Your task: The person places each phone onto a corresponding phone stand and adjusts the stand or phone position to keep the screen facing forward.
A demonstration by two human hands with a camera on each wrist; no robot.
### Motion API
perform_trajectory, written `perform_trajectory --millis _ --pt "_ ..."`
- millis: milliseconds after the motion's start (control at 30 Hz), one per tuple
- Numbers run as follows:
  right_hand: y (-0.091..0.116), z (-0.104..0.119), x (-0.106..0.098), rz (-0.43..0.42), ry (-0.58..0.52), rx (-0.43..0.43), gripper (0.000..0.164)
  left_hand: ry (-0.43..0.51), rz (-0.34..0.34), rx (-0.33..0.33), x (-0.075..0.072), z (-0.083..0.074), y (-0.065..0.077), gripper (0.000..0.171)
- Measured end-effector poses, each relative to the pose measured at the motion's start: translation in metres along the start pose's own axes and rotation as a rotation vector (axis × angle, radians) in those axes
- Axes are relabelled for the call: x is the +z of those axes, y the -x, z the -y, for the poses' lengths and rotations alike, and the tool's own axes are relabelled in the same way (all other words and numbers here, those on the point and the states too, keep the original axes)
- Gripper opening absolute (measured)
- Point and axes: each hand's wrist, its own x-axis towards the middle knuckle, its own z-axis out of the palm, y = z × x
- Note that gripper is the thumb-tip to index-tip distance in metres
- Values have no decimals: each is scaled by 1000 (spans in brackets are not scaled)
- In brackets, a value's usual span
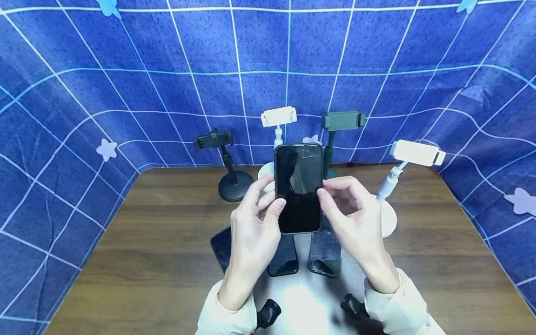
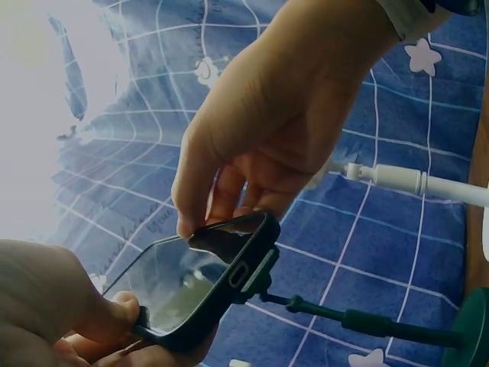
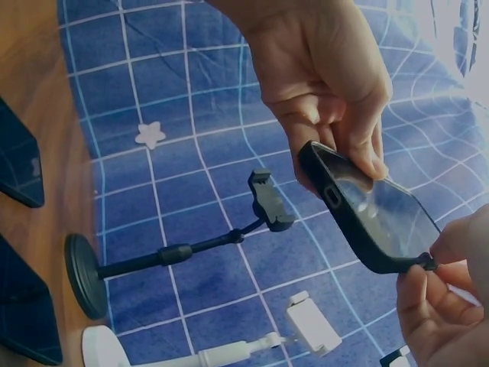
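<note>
Both hands hold a smartphone (image 1: 298,195) upright, its dark glossy screen facing me. My left hand (image 1: 255,232) grips its left edge, thumb on the front and fingers at the side and behind. On the opposite edge, my right hand (image 1: 356,218) pinches the phone between thumb and fingers. A dark case (image 3: 348,229) with a port opening wraps the phone in the right wrist view. Behind the phone stand a white phone stand (image 1: 278,117) and a dark green phone stand (image 1: 343,121), both partly hidden by it.
On the table (image 1: 167,251), a black phone stand (image 1: 228,163) is at left and another white phone stand (image 1: 416,152) at right. Below the hands lie a left phone (image 1: 221,246), a middle phone (image 1: 284,258) and a right phone (image 1: 325,251). A blue gridded cloth (image 1: 259,46) rises behind.
</note>
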Motion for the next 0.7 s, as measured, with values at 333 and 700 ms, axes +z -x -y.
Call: perform_trajectory --millis 333,700 --pt "1 4 -2 52 66 88 26 23 41 32 4 1 -1 45" --pt "0 9 -4 22 80 66 24 27 87 -24 3 -2 1 46"
